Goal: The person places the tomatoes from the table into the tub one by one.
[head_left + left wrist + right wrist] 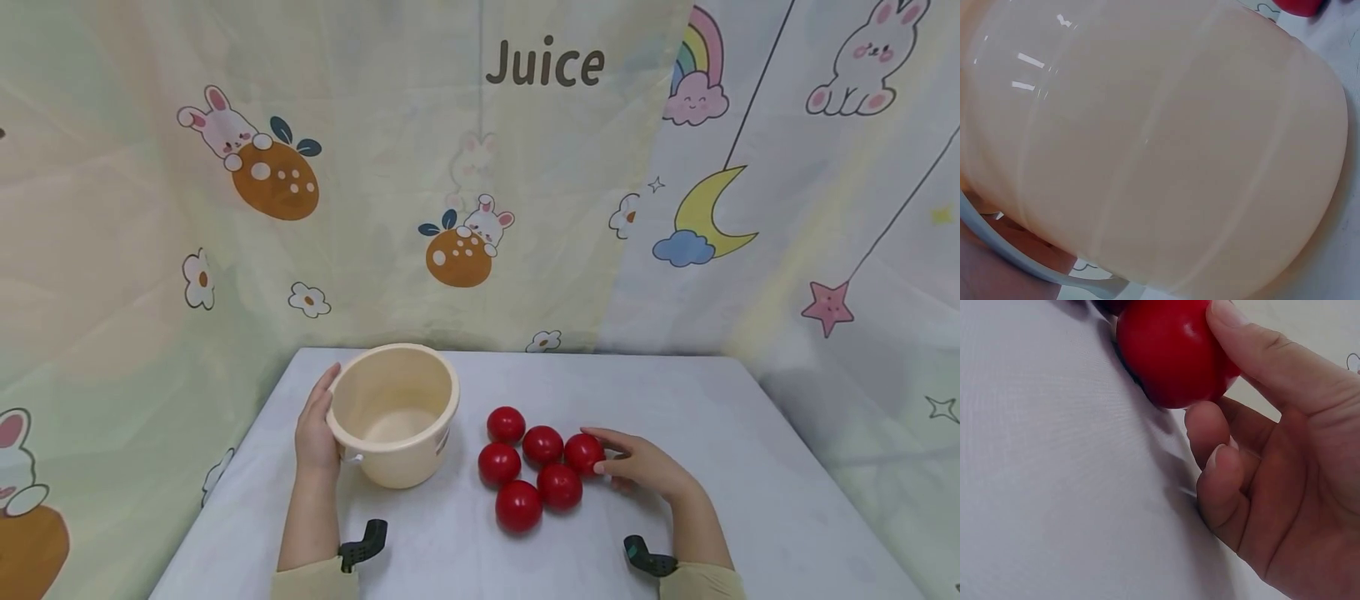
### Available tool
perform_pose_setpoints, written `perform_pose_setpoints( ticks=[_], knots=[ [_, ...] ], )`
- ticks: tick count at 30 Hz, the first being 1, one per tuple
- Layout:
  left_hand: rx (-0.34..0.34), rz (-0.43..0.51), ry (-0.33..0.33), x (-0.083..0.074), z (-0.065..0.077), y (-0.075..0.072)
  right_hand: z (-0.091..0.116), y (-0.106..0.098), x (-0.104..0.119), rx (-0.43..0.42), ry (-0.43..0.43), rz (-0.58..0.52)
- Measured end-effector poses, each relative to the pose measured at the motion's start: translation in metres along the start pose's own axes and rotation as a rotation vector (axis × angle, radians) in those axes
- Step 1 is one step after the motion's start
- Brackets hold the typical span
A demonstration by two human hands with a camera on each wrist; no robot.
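A cream plastic bucket (405, 462) stands on the left part of the table, its open mouth facing up and showing a bare inside. My left hand (318, 437) holds it at its left side, just under the rim; the thumb is hidden in the head view. The bucket's wall (1166, 144) fills the left wrist view, with a pale handle (1035, 269) passing across the hand. My right hand (645, 467) pinches the rightmost red ball (583, 454) between thumb and fingers. In the right wrist view that ball (1169, 350) sits low against the white surface.
Several more shiny red balls (518, 507) lie clustered between the bucket and my right hand. A white table (600, 383) carries everything. Behind it hangs a printed curtain (375, 150) with rabbits and oranges. A black wrist mount (363, 543) sits on each forearm.
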State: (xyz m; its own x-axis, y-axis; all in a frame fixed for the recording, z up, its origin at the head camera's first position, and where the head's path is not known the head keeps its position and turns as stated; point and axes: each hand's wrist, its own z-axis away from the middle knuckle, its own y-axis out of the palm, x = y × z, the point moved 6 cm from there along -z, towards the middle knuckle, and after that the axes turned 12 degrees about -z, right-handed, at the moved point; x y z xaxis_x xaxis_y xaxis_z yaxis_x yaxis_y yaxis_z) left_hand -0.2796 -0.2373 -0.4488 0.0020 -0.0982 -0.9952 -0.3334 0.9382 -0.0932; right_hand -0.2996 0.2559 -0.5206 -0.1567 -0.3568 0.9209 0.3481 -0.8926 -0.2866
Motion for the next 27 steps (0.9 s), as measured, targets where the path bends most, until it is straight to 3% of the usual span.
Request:
perform_pose_setpoints(
  ticks=[15,27],
  knots=[
    [-0.019,0.010,0.017,0.001,-0.001,-0.004,0.002,-0.008,0.004,-0.027,-0.013,0.028],
    [-0.024,0.024,0.028,0.000,-0.001,0.000,0.006,-0.010,0.043,-0.051,-0.077,0.017]
  ],
)
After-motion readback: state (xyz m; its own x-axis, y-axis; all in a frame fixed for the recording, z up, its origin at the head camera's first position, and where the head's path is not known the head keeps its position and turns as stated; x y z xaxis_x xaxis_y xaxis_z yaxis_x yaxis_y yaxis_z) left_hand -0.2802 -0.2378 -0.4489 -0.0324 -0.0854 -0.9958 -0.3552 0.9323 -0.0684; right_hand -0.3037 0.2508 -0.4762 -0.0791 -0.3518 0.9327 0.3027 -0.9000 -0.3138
